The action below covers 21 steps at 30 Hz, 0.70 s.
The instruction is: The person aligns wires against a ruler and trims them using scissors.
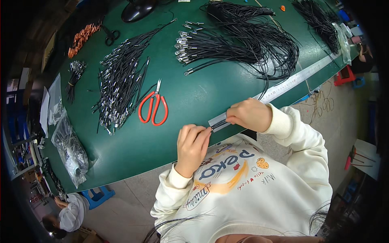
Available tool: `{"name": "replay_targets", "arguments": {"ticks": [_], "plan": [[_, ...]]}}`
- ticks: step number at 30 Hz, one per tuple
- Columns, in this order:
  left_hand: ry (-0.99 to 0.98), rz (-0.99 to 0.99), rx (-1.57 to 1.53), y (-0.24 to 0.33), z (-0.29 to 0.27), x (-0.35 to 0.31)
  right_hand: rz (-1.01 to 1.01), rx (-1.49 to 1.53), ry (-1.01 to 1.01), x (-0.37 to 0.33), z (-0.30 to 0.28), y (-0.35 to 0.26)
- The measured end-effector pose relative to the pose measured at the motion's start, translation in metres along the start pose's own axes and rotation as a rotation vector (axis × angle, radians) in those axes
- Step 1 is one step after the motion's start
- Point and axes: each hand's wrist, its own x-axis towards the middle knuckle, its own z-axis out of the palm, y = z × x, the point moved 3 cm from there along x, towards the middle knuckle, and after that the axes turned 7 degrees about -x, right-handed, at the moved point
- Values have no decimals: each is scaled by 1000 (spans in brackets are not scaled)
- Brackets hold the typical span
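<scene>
My left hand (192, 146) pinches the metal-tipped ends of some black cables (219, 124) at the table's near edge. Closed around the same cables a little farther right is my right hand (249, 115). Their black strands run up from it toward a large bundle of long black cables (247, 50) with silver ring terminals. Beneath the held cables lies a long white ruler (289, 84), stretching along the table edge to the right. Red-handled scissors (153, 106) rest left of my hands, blades pointing away.
On the green table (166, 158) are a pile of short black cables (121, 81), copper-coloured pieces (84, 38), black scissors (110, 36), and a clear plastic bag (69, 150). More black cables (318, 26) lie far right. A person (73, 212) sits lower left by a blue stool (98, 197).
</scene>
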Motion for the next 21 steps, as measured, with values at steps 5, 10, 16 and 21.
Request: {"name": "replay_targets", "arguments": {"ticks": [5, 10, 16, 21], "plan": [[31, 41, 144, 3, -1, -7, 5, -57, 46, 0, 3, -9], [60, -65, 107, 5, 3, -6, -6, -69, 69, 0, 5, -9], [107, -96, 56, 5, 6, -8, -17, -35, 104, 1, 8, -6], [76, -86, 58, 5, 7, -6, 12, -40, 88, 0, 0, -1]]}}
